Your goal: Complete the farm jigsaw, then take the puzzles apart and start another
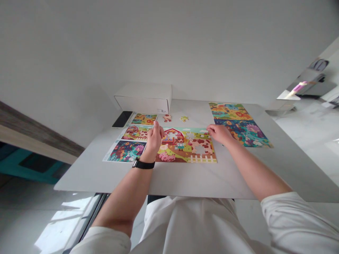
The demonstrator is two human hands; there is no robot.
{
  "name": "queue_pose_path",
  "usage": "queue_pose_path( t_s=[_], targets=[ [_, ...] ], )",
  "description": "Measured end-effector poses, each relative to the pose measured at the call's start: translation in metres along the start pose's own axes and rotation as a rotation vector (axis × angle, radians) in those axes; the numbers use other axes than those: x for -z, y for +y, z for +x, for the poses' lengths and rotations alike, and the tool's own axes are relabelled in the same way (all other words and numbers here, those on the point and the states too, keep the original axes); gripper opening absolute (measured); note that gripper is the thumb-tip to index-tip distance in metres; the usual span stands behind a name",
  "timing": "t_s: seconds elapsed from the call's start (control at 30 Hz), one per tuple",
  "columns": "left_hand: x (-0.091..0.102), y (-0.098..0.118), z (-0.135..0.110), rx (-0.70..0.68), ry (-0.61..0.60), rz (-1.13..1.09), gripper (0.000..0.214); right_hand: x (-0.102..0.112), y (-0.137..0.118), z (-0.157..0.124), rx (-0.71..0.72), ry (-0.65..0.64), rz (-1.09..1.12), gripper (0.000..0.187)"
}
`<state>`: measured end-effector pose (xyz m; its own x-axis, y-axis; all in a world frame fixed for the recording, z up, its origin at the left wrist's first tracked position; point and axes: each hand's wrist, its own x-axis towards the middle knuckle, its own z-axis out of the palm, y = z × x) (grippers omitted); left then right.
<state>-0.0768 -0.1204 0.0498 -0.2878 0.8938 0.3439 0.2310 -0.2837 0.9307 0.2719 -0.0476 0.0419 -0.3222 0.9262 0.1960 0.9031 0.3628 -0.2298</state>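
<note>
A colourful farm jigsaw puzzle (189, 148) with a red barn lies flat in the middle of the white table (185, 176). My left hand (154, 138) rests on the puzzle's left edge, fingers curled together; whether it holds a piece is hidden. A black watch is on that wrist. My right hand (218, 133) lies at the puzzle's upper right corner, fingers bent down onto the surface. Two loose pieces, a reddish piece (167, 118) and a yellow-green piece (184, 119), lie beyond the puzzle.
A printed picture sheet (129, 141) lies left of the puzzle. Two finished puzzles (238, 123) lie at the right. A white box (144, 98) stands at the table's far edge, with a black phone (122, 119) to its left. A wall rises behind.
</note>
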Motion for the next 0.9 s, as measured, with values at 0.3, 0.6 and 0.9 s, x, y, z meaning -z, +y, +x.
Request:
queue_pose_path(
  t_s=[0.3,0.6,0.9],
  targets=[
    [-0.012,0.001,-0.004,0.156,-0.03,-0.306,0.06,-0.023,-0.009,0.069,-0.001,-0.055,0.079,0.044],
    [-0.006,-0.012,0.007,0.308,0.011,-0.519,0.057,-0.049,-0.045,0.146,0.16,-0.15,0.022,0.041],
    [0.011,-0.012,0.018,0.275,0.03,-0.211,0.043,-0.062,-0.048,0.184,0.14,-0.282,-0.041,0.046]
  ],
)
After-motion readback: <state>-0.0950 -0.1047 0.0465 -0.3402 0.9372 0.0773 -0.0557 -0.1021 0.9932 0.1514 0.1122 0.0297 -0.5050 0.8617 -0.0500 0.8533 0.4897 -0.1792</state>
